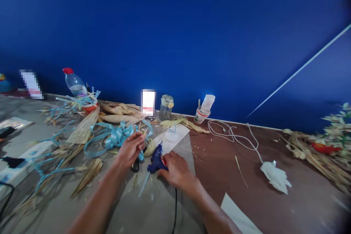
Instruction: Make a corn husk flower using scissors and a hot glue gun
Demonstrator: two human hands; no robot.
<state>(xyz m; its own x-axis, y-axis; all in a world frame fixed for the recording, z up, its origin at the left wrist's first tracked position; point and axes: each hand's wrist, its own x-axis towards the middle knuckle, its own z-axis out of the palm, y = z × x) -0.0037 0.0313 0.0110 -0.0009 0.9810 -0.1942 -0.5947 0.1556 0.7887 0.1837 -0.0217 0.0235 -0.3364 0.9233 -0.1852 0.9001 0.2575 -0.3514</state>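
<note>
My right hand (177, 168) is wrapped round the handle of a blue hot glue gun (157, 159), whose nozzle points away from me. A translucent glue stick (143, 185) pokes out of the gun's back end. Just left of the nozzle, my left hand (131, 150) is pinched closed; a small pale thing shows at its fingertips, too small to name. Curled light-blue ribbon (117, 136) lies behind the left hand. Beyond the gun, a round white object (172, 136) sits on a white sheet of paper (181, 136).
Dried corn husks (120, 111) and blue-wrapped stems (52, 172) spread over the left side. At the back stand a plastic bottle (73, 82), a glass jar (166, 108) and a paper cup (202, 115). A white cable (244, 144) and a power strip (24, 164) lie either side.
</note>
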